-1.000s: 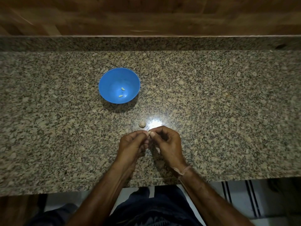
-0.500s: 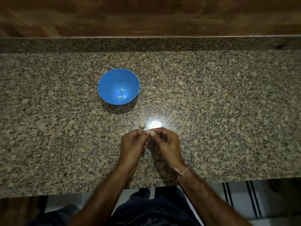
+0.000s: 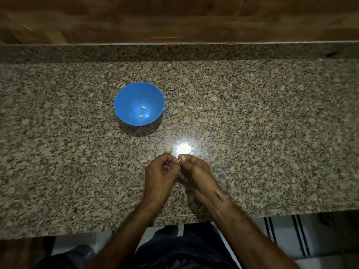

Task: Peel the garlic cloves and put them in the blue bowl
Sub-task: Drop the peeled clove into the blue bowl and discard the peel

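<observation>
Pale clove (image 3: 179,161) between the fingers (image 3: 187,157)

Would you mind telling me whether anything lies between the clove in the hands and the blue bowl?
Only a loose garlic piece on the counter, just beyond the left hand and roughly on the line from the pinched clove to the blue bowl. It lies low, so a lifted hand should clear it.

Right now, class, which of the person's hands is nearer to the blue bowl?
Left. The left hand lies nearer the counter edge, right of the blue bowl; the right hand sits beyond it, farther right. Both pinch one garlic clove.
</observation>
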Tool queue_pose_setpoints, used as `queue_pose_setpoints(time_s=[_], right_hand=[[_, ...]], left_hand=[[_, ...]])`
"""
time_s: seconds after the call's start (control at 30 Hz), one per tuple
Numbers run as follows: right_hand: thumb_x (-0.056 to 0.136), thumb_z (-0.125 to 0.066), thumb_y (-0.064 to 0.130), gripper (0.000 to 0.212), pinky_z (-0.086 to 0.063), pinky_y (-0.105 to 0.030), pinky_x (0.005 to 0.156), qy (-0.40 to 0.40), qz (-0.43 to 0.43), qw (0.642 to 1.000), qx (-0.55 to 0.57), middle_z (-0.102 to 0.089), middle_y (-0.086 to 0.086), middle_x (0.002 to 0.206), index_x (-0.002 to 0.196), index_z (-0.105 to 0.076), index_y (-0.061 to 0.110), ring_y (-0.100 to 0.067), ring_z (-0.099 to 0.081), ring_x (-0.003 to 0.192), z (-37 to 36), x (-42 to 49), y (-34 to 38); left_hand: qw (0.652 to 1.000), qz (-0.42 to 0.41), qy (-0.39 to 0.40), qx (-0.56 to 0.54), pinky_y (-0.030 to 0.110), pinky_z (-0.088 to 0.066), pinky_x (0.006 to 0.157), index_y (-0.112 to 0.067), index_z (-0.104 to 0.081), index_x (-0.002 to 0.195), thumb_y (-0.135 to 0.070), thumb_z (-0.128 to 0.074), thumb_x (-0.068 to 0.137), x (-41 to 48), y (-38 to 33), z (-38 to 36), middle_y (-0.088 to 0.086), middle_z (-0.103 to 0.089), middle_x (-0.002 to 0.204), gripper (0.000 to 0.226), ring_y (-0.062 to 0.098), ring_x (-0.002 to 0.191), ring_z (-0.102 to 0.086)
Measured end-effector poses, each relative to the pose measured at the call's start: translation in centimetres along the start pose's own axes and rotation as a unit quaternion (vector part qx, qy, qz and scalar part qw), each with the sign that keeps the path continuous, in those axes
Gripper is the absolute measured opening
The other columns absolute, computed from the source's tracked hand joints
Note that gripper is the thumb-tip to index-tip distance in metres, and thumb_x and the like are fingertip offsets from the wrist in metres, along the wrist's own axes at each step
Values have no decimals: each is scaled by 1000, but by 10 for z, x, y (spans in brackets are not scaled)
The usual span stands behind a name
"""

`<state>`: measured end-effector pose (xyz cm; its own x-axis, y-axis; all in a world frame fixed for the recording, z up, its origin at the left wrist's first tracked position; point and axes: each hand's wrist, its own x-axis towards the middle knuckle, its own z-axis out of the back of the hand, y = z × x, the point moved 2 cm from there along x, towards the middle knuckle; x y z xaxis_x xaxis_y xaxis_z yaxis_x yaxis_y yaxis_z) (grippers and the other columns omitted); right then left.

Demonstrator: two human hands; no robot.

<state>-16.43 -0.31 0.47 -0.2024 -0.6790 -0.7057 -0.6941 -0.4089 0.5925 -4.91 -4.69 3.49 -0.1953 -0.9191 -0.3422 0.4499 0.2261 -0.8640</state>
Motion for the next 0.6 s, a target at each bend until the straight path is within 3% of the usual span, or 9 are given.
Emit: queue_pose_setpoints(time_s=[0.1,0.23,0.27,0.33,0.4,0.6], right_hand=[[105,-59,7,12,-58,-42,97,-6,-45,996,81,-70,-28,115,99,-69,7,-37,-69,110,2,7,-3],[105,-56,7,13,-45,-55,117,-27,-70,988,134,-68,-20,102,99,-68,6,-39,-58,119,5,19,-10],[106,-56,8,14,-50,-55,112,-19,-75,986,145,-68,-22,105,98,-67,6,-40,-61,118,4,19,-10],[106,-54,9,16,-64,-48,89,-4,-87,982,165,-71,-26,104,96,-66,5,-38,-72,104,1,15,-8],[106,-54,11,18,-67,-43,74,5,-94,980,176,-72,-25,98,93,-65,5,-32,-75,91,-1,13,-6],[109,-52,13,18,-67,-42,70,0,-112,974,198,-67,-19,106,96,-63,8,-30,-75,91,-4,13,-4]], left_hand=[[1000,-3,5,3,11,-48,59,-20,-74,81,-13,-73,89,0,0,-1,-7,-74,74,11,7,69,-68],[1000,-10,7,12,9,-46,59,-20,-75,80,-12,-73,88,0,0,0,-8,-73,73,11,3,67,-66],[1000,-11,8,14,9,-46,59,-20,-75,80,-12,-73,88,1,1,-1,-8,-73,73,12,2,66,-66],[1000,-15,15,17,10,-45,59,-20,-74,80,-11,-73,87,2,1,-2,-9,-72,71,12,0,64,-64],[999,-25,21,28,10,-45,58,-20,-73,79,-11,-73,87,2,1,-4,-9,-71,70,13,-1,63,-63],[996,-50,19,71,11,-42,58,-21,-70,77,-11,-73,85,5,3,-4,-8,-68,69,12,2,64,-60]])
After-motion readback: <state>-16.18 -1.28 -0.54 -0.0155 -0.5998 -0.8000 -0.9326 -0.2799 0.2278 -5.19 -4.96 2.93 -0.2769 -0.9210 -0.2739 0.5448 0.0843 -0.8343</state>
